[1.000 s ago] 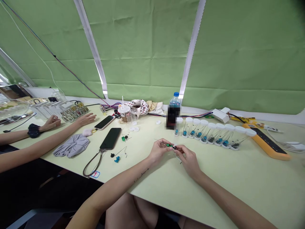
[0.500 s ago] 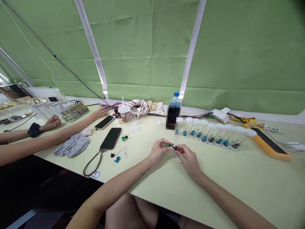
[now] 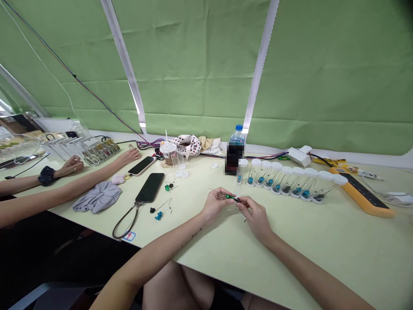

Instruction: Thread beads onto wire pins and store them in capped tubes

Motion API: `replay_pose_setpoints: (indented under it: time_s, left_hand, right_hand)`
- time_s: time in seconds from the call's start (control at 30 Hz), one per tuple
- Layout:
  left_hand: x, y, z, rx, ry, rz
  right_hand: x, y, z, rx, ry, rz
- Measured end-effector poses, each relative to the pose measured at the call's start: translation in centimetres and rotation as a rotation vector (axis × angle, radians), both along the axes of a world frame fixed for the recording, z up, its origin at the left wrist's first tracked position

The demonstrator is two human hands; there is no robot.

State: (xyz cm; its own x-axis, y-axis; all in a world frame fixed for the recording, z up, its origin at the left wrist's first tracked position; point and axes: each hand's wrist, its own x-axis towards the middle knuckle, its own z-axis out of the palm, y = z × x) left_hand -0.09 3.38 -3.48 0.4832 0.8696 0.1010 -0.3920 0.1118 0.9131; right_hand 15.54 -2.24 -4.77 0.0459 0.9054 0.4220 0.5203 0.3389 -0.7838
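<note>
Above the table, my left hand (image 3: 217,205) pinches a small green plastic part (image 3: 229,196). My right hand (image 3: 256,215) has its fingertips closed on a small black part (image 3: 236,199) right beside the green one. Whether the two parts are joined I cannot tell. A thin metal rod (image 3: 241,215) sticks out below the fingers. Left of my hands lie a blue plastic part (image 3: 158,215), a black round piece (image 3: 152,210) and a bent wire (image 3: 168,206). Farther back are another green part (image 3: 167,187) and a black piece (image 3: 171,185).
Several white-capped clear tubes (image 3: 276,186) with blue parts stand in a row behind my right hand. A bottle (image 3: 237,140), an orange power strip (image 3: 368,196), a cup (image 3: 168,151), a phone (image 3: 150,187) and a grey scrunchie (image 3: 97,196) surround the work area. A co-worker's hand (image 3: 129,156) rests at left.
The co-worker's hand at left has drawn back slightly to the left. My hands stay in nearly the same place with the green and black parts.
</note>
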Motion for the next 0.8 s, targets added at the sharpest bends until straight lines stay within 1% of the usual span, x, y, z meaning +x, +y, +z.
replay_pose_setpoints:
  time_s: [0.23,0.33,0.43,0.53,0.8]
  left_hand:
    - [0.00,0.07,-0.19,-0.003,-0.014,0.021]
    - [-0.03,0.05,-0.08,-0.010,-0.021,0.012]
    - [-0.02,-0.01,0.06,-0.013,-0.023,-0.005]
    - [0.02,-0.04,0.13,-0.017,-0.018,-0.006]
    - [0.04,0.04,0.01,-0.007,-0.005,-0.002]
  right_hand:
    - [-0.12,-0.01,0.09,-0.013,0.007,-0.026]
    - [-0.07,0.14,-0.18,0.015,0.009,-0.041]
    - [-0.01,0.23,-0.34,0.057,-0.002,-0.031]
    - [-0.01,0.18,-0.24,0.069,-0.008,-0.021]
    - [0.02,0.00,-0.09,0.030,-0.009,-0.010]
